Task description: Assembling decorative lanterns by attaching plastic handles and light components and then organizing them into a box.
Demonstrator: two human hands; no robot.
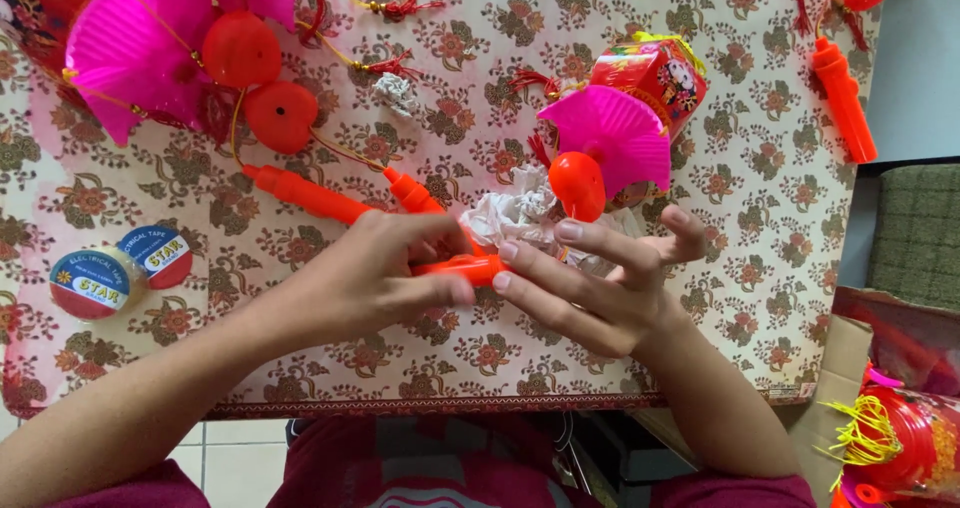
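Observation:
My left hand (375, 273) grips an orange plastic stick handle (460, 267) lying across the middle of the table. My right hand (600, 283) meets it from the right, fingertips on the handle's end, palm turned up. Just beyond my fingers sit a crumpled white paper wad (515, 213) and a small lantern with a pink pleated fan (612, 133) and an orange round cap (577, 185). A red printed lantern body (655, 73) lies behind the fan.
A floral tablecloth (750, 218) covers the table. Two tape rolls (95, 283) lie at the left. More pink lanterns (140, 48), orange discs (280, 116) and orange handles (305, 196) lie at the back left; another handle (845, 98) at the right. A box of lantern parts (890, 408) stands lower right.

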